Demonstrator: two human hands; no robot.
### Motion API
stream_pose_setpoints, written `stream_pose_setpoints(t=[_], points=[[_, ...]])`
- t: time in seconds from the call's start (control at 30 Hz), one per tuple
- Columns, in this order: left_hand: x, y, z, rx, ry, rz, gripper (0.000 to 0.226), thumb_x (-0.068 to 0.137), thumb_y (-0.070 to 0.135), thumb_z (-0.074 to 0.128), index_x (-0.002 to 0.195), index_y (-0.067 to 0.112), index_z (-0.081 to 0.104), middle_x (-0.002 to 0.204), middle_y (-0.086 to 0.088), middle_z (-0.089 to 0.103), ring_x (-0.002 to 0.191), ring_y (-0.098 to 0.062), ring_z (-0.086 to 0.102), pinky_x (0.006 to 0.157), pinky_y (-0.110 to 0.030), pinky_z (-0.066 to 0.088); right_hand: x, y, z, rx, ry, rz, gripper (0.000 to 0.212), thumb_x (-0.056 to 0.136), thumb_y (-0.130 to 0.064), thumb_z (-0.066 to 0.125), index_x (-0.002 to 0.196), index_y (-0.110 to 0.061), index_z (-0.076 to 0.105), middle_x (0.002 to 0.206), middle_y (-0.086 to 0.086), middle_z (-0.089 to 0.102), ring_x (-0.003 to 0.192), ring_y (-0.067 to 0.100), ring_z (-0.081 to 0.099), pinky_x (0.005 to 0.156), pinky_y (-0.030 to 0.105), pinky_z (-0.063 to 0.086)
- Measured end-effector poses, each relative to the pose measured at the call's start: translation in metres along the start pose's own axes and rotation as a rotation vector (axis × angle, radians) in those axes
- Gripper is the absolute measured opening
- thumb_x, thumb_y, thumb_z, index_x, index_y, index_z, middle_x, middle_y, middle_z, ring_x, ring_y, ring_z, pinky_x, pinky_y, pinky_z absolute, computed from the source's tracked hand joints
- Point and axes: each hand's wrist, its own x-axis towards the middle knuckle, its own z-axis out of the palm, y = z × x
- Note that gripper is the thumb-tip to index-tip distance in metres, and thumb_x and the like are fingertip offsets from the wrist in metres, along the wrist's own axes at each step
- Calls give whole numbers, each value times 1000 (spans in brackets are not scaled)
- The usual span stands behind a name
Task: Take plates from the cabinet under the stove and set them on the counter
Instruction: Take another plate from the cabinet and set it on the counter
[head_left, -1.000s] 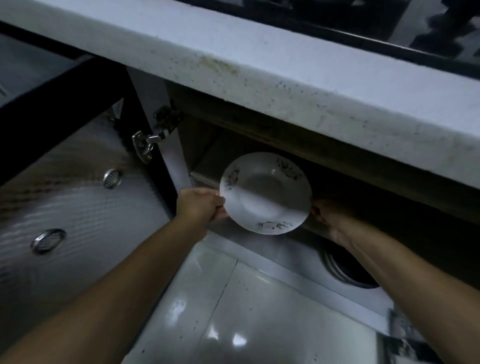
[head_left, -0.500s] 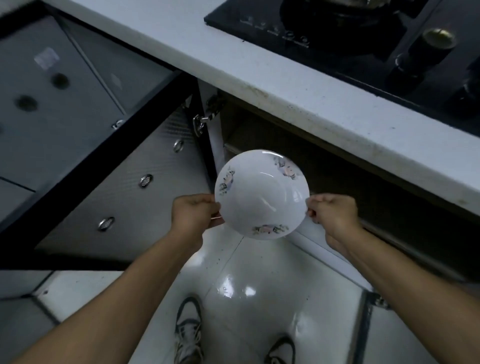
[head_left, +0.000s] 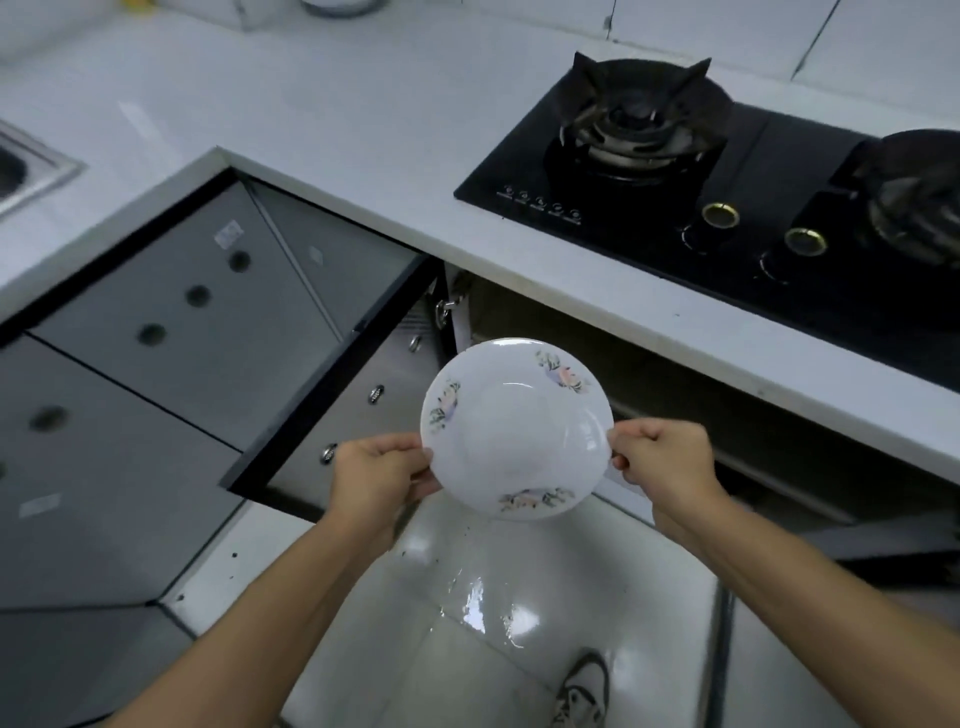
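- The left hand (head_left: 379, 475) grips the left rim of a white plate (head_left: 517, 428) with flower prints.
- The right hand (head_left: 662, 457) pinches the plate's right rim.
- The plate is held in the air, in front of the open cabinet (head_left: 675, 395), below the counter (head_left: 363, 130) edge.
- A black stove (head_left: 727, 208) sits on the counter.
- One shoe (head_left: 582, 691) stands on the glossy floor (head_left: 467, 649).

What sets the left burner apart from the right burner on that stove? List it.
The left burner is bare, its pan supports fully showing; the right burner has dark cookware on it. The left burner sits whole in view; the right burner is cut off by the frame's edge. Both sit on the same black stove, each with a brass-ringed knob in front.
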Motion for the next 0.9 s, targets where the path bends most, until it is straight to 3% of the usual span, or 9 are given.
stream_pose_setpoints(t=[0.17,0.3,0.37,0.43,0.6,0.7,0.9], points=[[-53,47,-21,49,-42,90,12,80,-13,64,77,-6,73,72,-17,76,63,-25,74,57,-32,62,-60,-44,-31,62,15,-17,22,76,6,62,60,-6,72,58,11,64,50,14,52,49,26,48],[-101,85,-31,9,-138,130,17,80,-13,62,71,-3,73,70,-14,77,67,-27,75,53,-27,60,-104,-80,-61,131,50,-45,15,74,4,64,64,-3,73,53,7,63,48,13,51,45,23,47],[-121,104,-34,-15,-170,147,15,80,-13,62,74,-5,72,72,-16,77,69,-29,75,53,-27,60,-126,-97,-76,164,72,-62,14,73,5,64,63,0,72,45,5,59,42,12,50,45,23,50],[-141,122,-35,-32,-174,158,9,80,-12,63,80,-8,71,74,-20,76,70,-31,75,52,-25,59,-146,-116,-92,186,104,-90,16,73,5,64,60,0,70,39,1,56,35,8,49,39,18,44],[-193,165,-35,-54,-200,196,8,78,-12,65,85,-12,69,72,-20,76,66,-29,74,52,-26,59,-193,-162,-132,203,139,-157,14,71,6,63,58,4,69,54,14,59,43,14,49,46,26,42],[-223,187,-31,-53,-224,218,8,77,-13,64,82,-12,70,76,-22,76,71,-31,74,54,-29,60,-217,-184,-158,178,128,-179,13,72,6,64,61,3,70,56,14,60,40,12,49,38,21,41],[-277,220,-15,-60,-250,224,11,77,-15,62,87,-15,67,86,-28,73,76,-33,73,54,-34,62,-252,-215,-209,180,137,-191,11,74,5,65,64,3,69,52,10,60,38,11,50,40,21,44]])
